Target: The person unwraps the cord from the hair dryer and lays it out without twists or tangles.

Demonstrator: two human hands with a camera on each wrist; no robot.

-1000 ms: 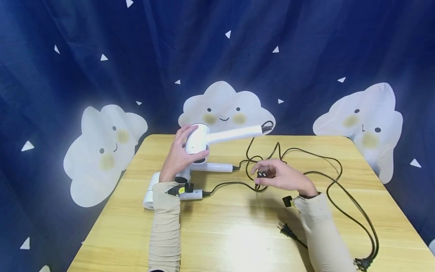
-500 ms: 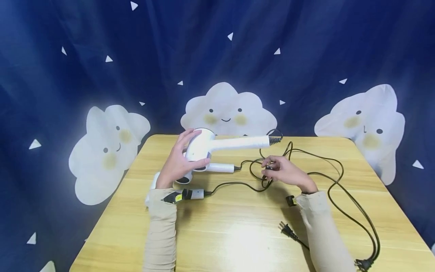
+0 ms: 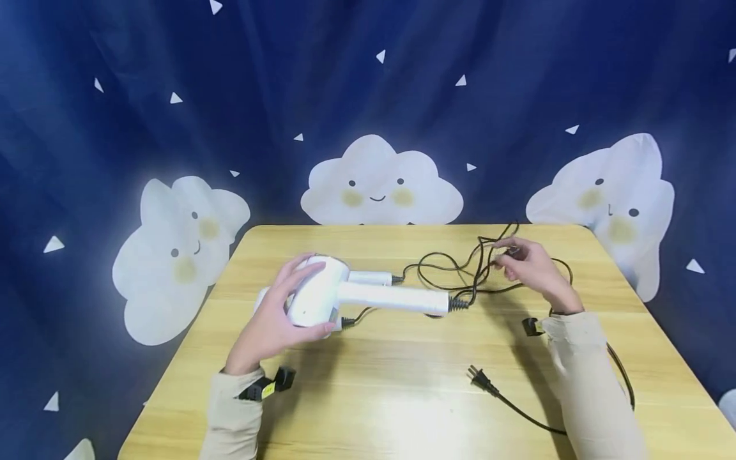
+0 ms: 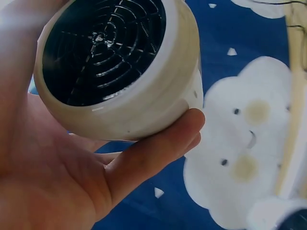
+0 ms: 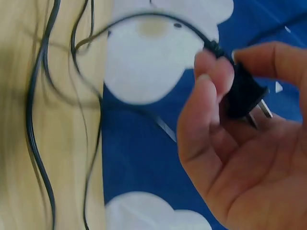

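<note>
My left hand (image 3: 267,329) grips the head of a white hair dryer (image 3: 393,298), thumb on the near side and fingers over the far side. The dryer's handle points right, and its round black grille (image 4: 103,57) fills the top of the left wrist view. Farther right, above the table, my right hand (image 3: 537,275) pinches a black two-prong plug (image 5: 245,91) between thumb and fingers. A black cord (image 5: 144,15) arches away from the plug. Behind the held dryer lies a second one, its white handle (image 3: 369,278) partly showing; a third is mostly hidden beneath.
Looped black cords (image 3: 439,255) lie over the back middle of the wooden table (image 3: 402,390). Another two-prong plug (image 3: 482,380) rests near the front, its cord running under the right forearm. A blue curtain (image 3: 368,76) with cloud faces hangs behind.
My left hand has brought the hair dryer down and nearer, its handle now tilting slightly downward to the right. My right hand has moved right and away with the plug, drawing the cord along.
</note>
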